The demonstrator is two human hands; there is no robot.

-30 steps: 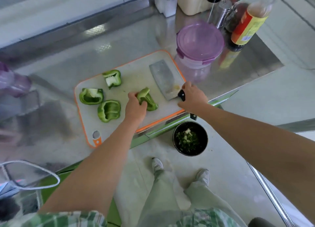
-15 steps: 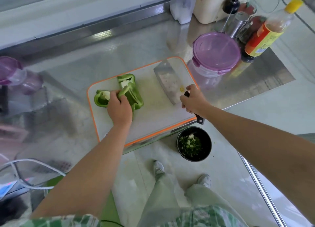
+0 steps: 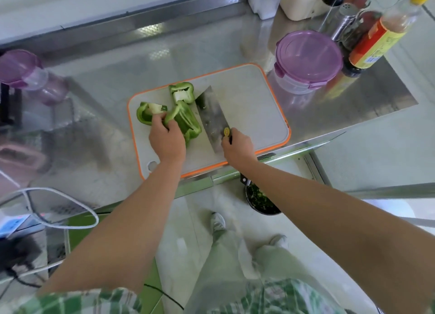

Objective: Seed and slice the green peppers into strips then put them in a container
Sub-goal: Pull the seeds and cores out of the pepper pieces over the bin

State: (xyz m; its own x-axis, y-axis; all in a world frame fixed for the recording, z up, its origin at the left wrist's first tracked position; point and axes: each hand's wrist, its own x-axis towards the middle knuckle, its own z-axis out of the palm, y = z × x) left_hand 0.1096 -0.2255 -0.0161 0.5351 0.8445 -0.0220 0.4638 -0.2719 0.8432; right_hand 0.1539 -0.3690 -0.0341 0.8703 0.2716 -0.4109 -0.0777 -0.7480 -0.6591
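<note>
On the orange-rimmed cutting board point(image 3: 254, 115) lie several green pepper pieces. My left hand point(image 3: 166, 139) grips a long pepper piece point(image 3: 187, 123) in the middle of the board. A seeded half point(image 3: 182, 92) lies just behind it, another half point(image 3: 147, 112) to the left. My right hand point(image 3: 236, 146) holds the handle of a cleaver point(image 3: 211, 118), whose blade lies close to the right side of the held piece. A lidded purple container point(image 3: 307, 59) stands right of the board.
Sauce bottle point(image 3: 381, 35), shaker point(image 3: 342, 21) and jars stand at the back right. Another purple-lidded container point(image 3: 26, 74) sits at the far left. A black bowl of scraps point(image 3: 259, 199) is on the floor below the counter edge, by my feet. A white cable point(image 3: 58, 210) runs at lower left.
My left hand carried a pepper piece left and gathered it among the other pieces. The cleaver moved left toward that piece, still in my right hand.
</note>
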